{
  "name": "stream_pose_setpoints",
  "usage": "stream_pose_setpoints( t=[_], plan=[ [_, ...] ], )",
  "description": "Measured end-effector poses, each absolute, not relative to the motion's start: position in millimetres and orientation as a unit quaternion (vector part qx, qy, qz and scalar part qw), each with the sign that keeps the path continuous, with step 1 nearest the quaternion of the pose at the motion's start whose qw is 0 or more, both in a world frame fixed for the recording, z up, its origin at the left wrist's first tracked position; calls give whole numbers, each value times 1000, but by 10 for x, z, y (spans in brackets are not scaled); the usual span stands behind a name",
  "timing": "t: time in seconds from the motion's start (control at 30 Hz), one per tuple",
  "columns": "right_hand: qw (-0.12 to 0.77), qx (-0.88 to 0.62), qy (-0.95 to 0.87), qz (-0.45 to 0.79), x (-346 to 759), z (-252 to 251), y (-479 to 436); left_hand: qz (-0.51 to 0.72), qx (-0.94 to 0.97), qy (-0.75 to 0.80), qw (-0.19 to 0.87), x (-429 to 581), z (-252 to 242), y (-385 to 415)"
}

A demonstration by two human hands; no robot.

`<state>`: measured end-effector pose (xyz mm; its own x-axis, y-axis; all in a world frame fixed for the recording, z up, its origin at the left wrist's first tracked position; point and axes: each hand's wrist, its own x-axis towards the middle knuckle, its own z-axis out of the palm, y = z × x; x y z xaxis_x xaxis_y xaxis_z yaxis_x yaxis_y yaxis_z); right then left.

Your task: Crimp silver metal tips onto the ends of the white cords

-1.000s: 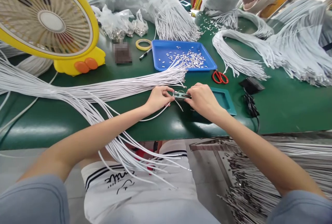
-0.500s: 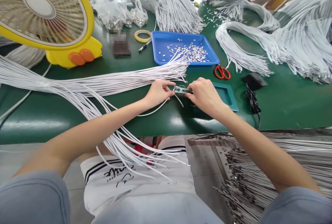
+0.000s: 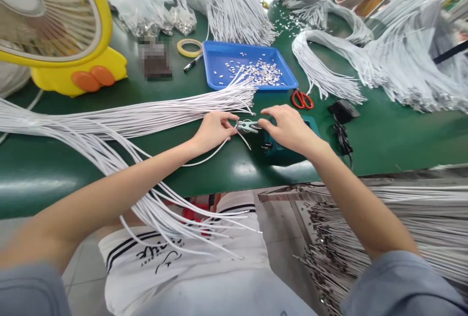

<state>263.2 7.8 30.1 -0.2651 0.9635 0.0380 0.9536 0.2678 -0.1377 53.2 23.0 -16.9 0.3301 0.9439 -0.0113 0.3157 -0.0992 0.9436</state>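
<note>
My left hand (image 3: 214, 133) is closed in a pinch on a thin white cable (image 3: 204, 162), whose short end (image 3: 244, 141) sticks out below the fingertips. A pale green clothespin (image 3: 247, 126) with a wire spring is at those fingertips, its jaws by the cable; what exactly the jaws grip is hidden. At the clothespin's handle end, my right hand (image 3: 290, 128) is open, thumb and forefinger apart, the thumb tip close to the handles. Under my right hand stands a dark green box-like thing (image 3: 310, 123), partly covered. A bundle of white cables (image 3: 164, 113) lies behind my left hand.
A blue tray (image 3: 209, 69) holds many small metal pieces. Red-handled scissors (image 3: 302, 100), a black adapter (image 3: 343, 110), yellow tape (image 3: 188, 48) and a pen (image 3: 192, 63) lie around it. A yellow fan (image 3: 106, 18) stands left. More cables (image 3: 331, 62) lie right; others hang over my lap.
My right hand's fingers have parted from the clothespin handles. The left hand keeps its pinch on the cable. The whole view has shifted slightly, moving things leftward.
</note>
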Motion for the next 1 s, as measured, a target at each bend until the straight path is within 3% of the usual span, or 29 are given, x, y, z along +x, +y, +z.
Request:
stream_pose_setpoints(
  t=[0.33, 0.5, 0.7, 0.8, 0.9, 1.0],
  plan=[
    [158, -643, -750, -1, 2703, 276, 18, 356, 671, 482, 436, 462, -167, 248],
    [298, -556, -767, -117, 2701, 332, -89, 414, 666, 439, 439, 523, 163, -27],
    [461, -412, -786, 0, 2307, 308, -129, 451, 845, 198, 210, 588, 537, -1047],
    [404, -332, -851, 43, 1859, 180, -56, 443, 855, 175, 204, 531, 484, -1377],
    [301, -205, -931, 18, 1474, -23, 2, 428, 850, 185, 245, 439, 382, -1513],
    [265, -143, -954, 6, 1293, -223, 4, 409, 860, 197, 235, 347, 334, -1620]
  ],
)
